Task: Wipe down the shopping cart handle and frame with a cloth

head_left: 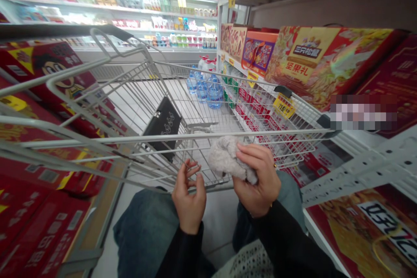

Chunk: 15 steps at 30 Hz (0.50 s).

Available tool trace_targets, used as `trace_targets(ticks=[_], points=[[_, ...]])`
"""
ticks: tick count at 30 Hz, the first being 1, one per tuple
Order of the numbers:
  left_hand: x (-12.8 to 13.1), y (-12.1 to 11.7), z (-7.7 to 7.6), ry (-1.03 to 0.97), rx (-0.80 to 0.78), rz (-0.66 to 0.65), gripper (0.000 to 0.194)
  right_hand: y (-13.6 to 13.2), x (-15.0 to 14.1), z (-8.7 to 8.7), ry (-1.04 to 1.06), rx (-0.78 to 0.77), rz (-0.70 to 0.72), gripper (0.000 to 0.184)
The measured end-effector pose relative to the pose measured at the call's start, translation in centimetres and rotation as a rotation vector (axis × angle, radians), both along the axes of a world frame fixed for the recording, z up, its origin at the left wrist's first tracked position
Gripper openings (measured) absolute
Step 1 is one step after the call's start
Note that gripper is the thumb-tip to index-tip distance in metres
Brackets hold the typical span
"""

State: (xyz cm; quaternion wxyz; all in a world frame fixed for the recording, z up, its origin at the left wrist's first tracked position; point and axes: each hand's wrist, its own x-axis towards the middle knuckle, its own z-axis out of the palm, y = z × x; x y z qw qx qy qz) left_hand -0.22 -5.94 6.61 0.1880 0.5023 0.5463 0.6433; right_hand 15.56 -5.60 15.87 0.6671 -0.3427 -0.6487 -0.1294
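Note:
My right hand (259, 178) grips a crumpled pale grey cloth (224, 156), its fingers bent over the right end. The cloth lies up against the side of a wire shopping cart (156, 139), just under its upper rail. To the left of the cloth, my left hand (189, 195) is held palm up beside the cart's side wires, fingers loosely curled and apart, holding nothing. A black child-seat flap (164, 128) is inside the cart, beyond my left hand. The cart's dark handle (61, 30) is at the upper left.
Shelves with boxed gift packs (312, 56) and yellow price tags run along the right. Red boxes (42, 208) are stacked close on the left. Bottled water packs (208, 84) stand on the floor ahead, before a lit refrigerated display (137, 8). My bent knees (140, 226) are close to the cart.

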Motion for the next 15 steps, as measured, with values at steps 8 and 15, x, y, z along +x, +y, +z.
trace_targets(ticks=[8,15], points=[[0.2,0.0,0.1,0.006,0.007,0.011,0.054,-0.2,-0.2,-0.1,-0.026,-0.046,0.026,0.036],[-0.1,-0.1,0.0,0.034,0.018,0.022,0.051,0.1,-0.8,0.5,-0.035,-0.026,0.085,0.039]])
